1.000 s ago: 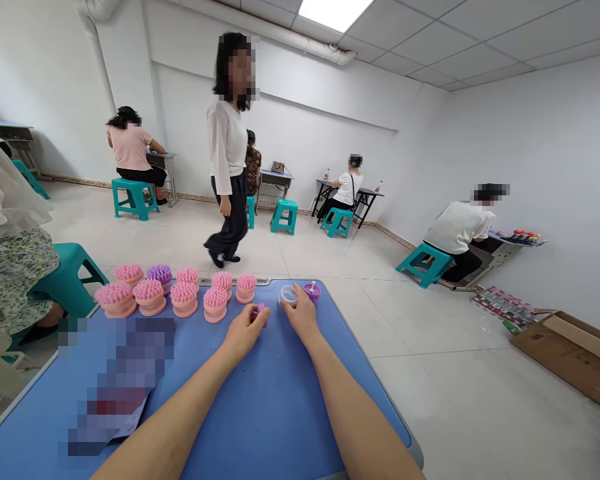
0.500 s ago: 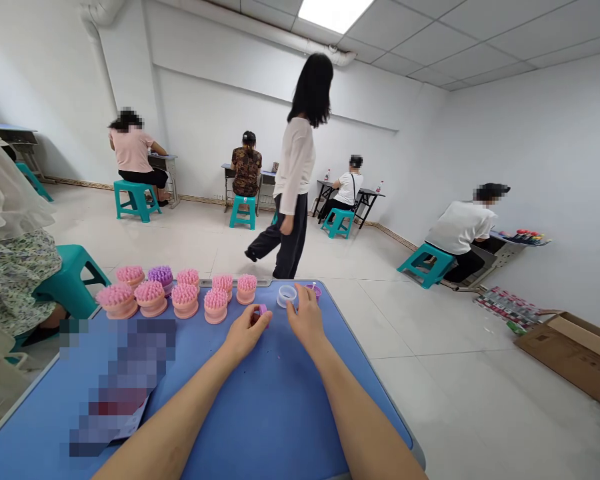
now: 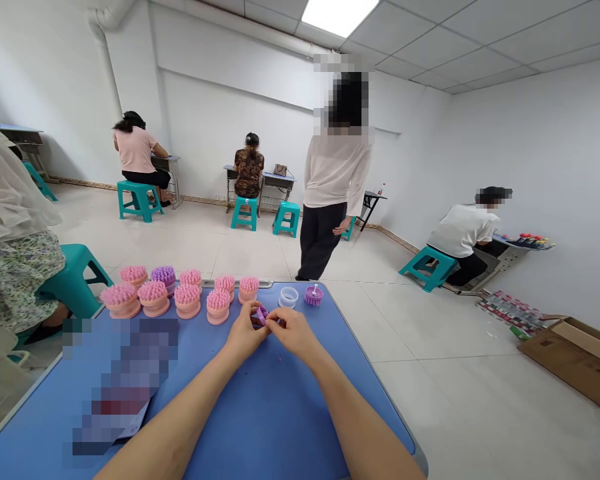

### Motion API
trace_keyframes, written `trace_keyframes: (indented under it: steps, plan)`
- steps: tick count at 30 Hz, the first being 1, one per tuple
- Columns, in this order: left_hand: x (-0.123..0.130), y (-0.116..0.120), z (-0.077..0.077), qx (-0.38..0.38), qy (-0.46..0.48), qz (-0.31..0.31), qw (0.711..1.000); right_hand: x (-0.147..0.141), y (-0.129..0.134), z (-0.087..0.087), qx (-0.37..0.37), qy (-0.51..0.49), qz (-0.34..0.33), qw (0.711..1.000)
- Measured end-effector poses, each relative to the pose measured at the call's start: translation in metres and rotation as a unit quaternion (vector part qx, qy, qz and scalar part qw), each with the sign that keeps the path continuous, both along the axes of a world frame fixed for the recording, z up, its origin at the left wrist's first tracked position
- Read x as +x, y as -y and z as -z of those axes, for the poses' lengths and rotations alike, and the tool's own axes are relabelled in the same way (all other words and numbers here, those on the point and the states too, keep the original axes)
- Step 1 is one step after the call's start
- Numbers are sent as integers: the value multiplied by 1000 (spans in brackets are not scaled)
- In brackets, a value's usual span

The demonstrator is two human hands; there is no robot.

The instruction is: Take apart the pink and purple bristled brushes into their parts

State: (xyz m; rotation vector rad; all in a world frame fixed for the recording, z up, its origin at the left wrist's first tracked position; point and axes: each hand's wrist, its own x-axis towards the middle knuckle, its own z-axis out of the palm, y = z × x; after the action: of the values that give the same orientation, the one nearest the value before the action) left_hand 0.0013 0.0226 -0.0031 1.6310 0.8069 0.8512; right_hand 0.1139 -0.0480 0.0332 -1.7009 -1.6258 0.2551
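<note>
My left hand (image 3: 247, 330) is closed around a small purple ring-shaped part (image 3: 263, 315), held just above the blue table. My right hand (image 3: 290, 328) meets it from the right, its thumb and fingers pinched at the ring's edge; whether they grip the ring or something small is hidden. Beyond my right hand lie a clear round plastic ring (image 3: 288, 297) and a purple bristled piece (image 3: 314, 295) with a short pale stem upright in its middle. To the left of my hands stand several pink bristle brushes (image 3: 188, 300) and one purple brush (image 3: 163, 279).
The blue table (image 3: 275, 420) carries a dark, blurred flat packet (image 3: 125, 387) at left. A person in a pale top (image 3: 335, 177) stands beyond the far edge. Other people sit on green stools (image 3: 140, 200). An open cardboard box (image 3: 575, 360) is on the floor at right.
My right hand has left the purple bristled piece and come left to the purple ring in my left hand. The walking person has moved right and turned their back.
</note>
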Motion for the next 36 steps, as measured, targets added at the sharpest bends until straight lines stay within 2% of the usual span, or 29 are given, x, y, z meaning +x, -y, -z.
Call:
trace_keyframes:
  steps: [12, 23, 30, 36]
  plan:
    - [2, -2, 10, 14, -17, -20, 1000, 7, -17, 21, -2, 107, 40, 993]
    - [2, 0, 11, 66, -69, -15, 995, 6, -23, 26, -82, 211, 105, 968]
    - [1, 2, 8, 102, -113, -4, 988, 5, -25, 29, -78, 213, 141, 964]
    - [-2, 6, 1, 149, -144, -14, 978, 0, -23, 27, -23, 175, 142, 974]
